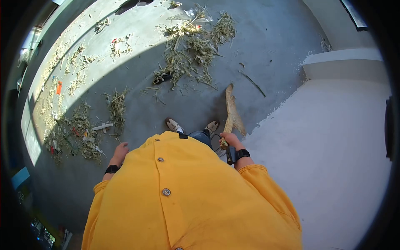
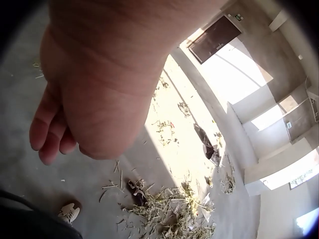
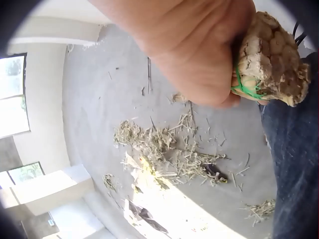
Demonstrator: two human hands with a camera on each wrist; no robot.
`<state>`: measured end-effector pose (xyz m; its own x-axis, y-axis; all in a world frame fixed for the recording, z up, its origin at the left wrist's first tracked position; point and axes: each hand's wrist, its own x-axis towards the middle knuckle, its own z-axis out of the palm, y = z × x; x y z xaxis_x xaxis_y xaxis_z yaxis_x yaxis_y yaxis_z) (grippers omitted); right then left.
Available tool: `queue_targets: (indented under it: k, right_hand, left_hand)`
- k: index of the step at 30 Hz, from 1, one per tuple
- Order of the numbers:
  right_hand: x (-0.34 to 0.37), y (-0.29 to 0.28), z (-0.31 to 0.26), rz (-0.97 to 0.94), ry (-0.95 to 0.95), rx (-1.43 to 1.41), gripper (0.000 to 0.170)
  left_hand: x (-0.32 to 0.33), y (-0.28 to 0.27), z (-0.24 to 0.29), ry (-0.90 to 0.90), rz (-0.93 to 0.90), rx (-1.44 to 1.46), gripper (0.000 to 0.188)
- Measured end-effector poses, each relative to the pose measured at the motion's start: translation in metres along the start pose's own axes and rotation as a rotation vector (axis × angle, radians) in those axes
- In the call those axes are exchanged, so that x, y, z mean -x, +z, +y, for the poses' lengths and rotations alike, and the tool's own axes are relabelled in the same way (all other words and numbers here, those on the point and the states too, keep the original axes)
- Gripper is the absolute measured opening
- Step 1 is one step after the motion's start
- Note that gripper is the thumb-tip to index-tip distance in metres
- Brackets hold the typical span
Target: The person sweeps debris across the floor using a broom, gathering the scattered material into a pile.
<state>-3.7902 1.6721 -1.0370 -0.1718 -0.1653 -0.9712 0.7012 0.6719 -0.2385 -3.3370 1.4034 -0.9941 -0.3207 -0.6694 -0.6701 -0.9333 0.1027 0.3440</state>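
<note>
My right hand [image 1: 231,139] grips a straw broom [image 1: 230,110] by its bundled handle, and the broom's fanned end points down and forward toward the floor. In the right wrist view the broad butt of the broom [image 3: 274,62], tied with green cord, sticks out beside the right hand [image 3: 199,59]; most of the fingers are hidden behind the palm. On the other side my left hand [image 1: 120,152] hangs beside the yellow shirt, holding nothing. Its fingers are loosely bent in the left wrist view, where the left hand [image 2: 99,94] is above the grey floor.
A large heap of dry stalks [image 1: 193,50] lies ahead on the floor, with a dark object [image 1: 162,78] at its near edge. Litter-mixed straw [image 1: 79,133] is at left, near an orange piece [image 1: 59,87]. A white ledge [image 1: 346,58] stands at right. A thin stick [image 1: 253,83] lies nearby.
</note>
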Motion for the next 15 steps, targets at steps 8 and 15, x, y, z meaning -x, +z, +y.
queue_targets:
  k: [8, 15]
  right_hand:
    - [0.045, 0.098, -0.050, -0.414, 0.029, 0.150, 0.031]
    - [0.076, 0.093, -0.052, -0.287, -0.132, 0.361, 0.033]
  left_hand:
    - [0.027, -0.011, 0.026, -0.345, -0.183, 0.312, 0.043]
    - [0.017, 0.005, 0.048, -0.381, -0.282, 0.481, 0.043]
